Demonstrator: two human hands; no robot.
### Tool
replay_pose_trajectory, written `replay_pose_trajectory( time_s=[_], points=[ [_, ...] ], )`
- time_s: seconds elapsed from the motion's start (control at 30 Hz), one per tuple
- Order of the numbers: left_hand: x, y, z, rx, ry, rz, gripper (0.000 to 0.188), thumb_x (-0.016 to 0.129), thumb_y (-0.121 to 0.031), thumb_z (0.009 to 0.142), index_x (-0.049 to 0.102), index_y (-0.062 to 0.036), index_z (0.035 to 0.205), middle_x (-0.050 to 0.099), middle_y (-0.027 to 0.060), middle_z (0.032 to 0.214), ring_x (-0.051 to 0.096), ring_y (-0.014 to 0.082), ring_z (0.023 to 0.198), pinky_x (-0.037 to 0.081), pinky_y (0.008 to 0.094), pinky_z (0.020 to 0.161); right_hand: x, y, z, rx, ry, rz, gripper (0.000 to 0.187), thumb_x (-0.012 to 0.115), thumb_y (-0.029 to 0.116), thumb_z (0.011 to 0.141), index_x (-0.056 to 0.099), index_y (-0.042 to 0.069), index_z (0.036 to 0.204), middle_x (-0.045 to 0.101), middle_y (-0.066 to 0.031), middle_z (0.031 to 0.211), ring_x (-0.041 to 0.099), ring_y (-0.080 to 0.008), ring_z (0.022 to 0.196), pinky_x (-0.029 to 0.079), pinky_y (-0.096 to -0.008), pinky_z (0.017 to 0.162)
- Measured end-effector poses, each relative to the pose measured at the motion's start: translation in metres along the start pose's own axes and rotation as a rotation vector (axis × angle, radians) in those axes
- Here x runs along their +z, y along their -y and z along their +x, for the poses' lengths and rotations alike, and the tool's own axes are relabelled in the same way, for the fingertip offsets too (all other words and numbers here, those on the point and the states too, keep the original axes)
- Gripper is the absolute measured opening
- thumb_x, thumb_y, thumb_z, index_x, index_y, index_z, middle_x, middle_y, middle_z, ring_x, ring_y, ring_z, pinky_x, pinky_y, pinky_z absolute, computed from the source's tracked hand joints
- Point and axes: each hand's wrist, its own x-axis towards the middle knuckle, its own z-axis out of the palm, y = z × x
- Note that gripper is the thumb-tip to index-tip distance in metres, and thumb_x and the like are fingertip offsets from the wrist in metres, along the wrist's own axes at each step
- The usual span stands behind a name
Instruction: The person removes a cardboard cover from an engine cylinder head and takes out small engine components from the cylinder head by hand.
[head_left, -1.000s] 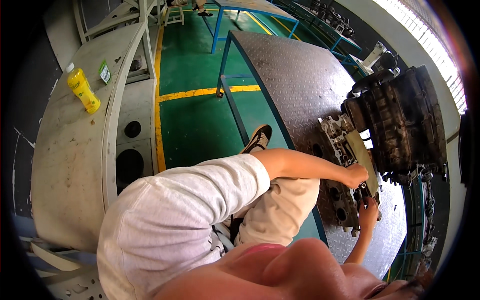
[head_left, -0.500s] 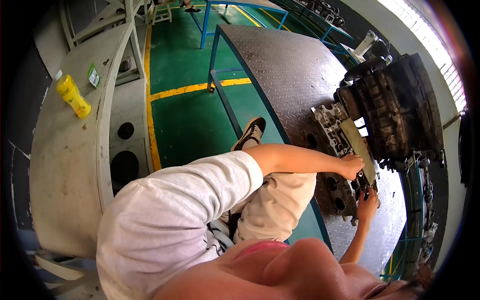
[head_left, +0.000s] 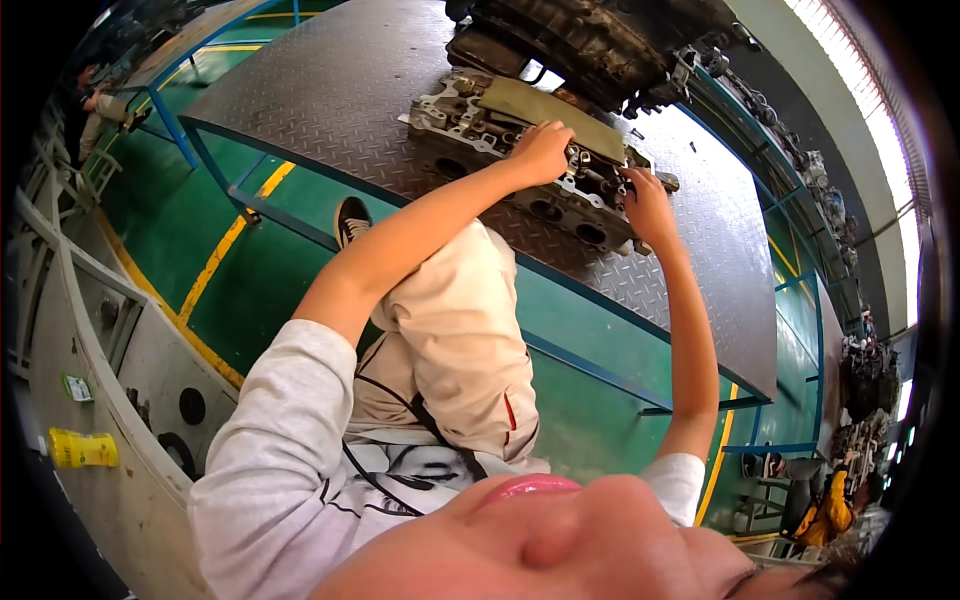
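A metal engine cylinder head lies on the bench, with round ports along the side facing me. Along its far side rests a flat olive-green strip. My left hand is on the middle of the cylinder head, against the strip's near edge; its fingers are curled together, and whatever is in them is hidden. At the head's right end is my right hand, thumb and fingertips bent in among the small metal parts on top. What those fingertips grip is too small to make out.
The bench top is dark tread plate on a blue frame. Just beyond the cylinder head stands a large dirty engine block. A pale side table at lower left bears a yellow bottle. People are in the background at far left and lower right.
My view has swung to the right, so the bench and cylinder head appear further left and higher. Both hands stay at the cylinder head, and more of my right arm shows.
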Motion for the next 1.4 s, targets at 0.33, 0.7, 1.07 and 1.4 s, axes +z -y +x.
replay_pose_trajectory(
  time_s=[0.33,0.7,1.07,1.4],
  points=[
    [-0.007,0.008,-0.006,0.107,-0.035,0.051,0.030,0.048,0.005,0.069,0.059,0.0010,0.097,0.058,0.0165,0.096,0.052,0.0333,0.098,0.042,0.0398,0.086,0.027,0.041,0.024,-0.038,-0.246,0.101,0.029,0.056,0.008,0.078,0.057,0.002,0.106,0.059,-0.0181,0.098,0.054,-0.0366,0.095,0.043,-0.0431,0.081],
    [-0.019,0.008,0.001,0.315,0.062,0.056,0.044,0.041,0.007,0.072,0.055,-0.0012,0.113,0.057,0.0212,0.107,0.049,0.0378,0.104,0.039,0.0423,0.091,0.058,0.053,0.037,-0.059,-0.385,0.207,0.019,0.060,0.016,0.072,0.061,0.002,0.086,0.061,-0.0188,0.087,0.057,-0.0366,0.088,0.045,-0.0446,0.079],
    [-0.014,-0.007,0.004,0.271,0.008,0.237,0.044,0.046,0.003,0.073,0.054,-0.0013,0.116,0.054,0.0206,0.111,0.050,0.0358,0.105,0.038,0.0418,0.092,0.058,0.031,0.042,0.041,-0.266,0.241,0.021,0.064,0.020,0.074,0.062,0.003,0.086,0.060,-0.0178,0.086,0.056,-0.0356,0.087,0.044,-0.0438,0.078],
    [-0.029,0.011,-0.009,-0.068,-0.064,0.483,0.012,0.057,-0.012,0.065,0.066,-0.0041,0.067,0.061,0.0193,0.078,0.057,0.0346,0.082,0.044,0.0455,0.075,0.055,0.036,0.037,-0.038,-0.206,0.188,0.023,0.056,0.013,0.085,0.060,0.000,0.103,0.059,-0.0186,0.097,0.057,-0.0347,0.089,0.045,-0.0378,0.078]
  ],
)
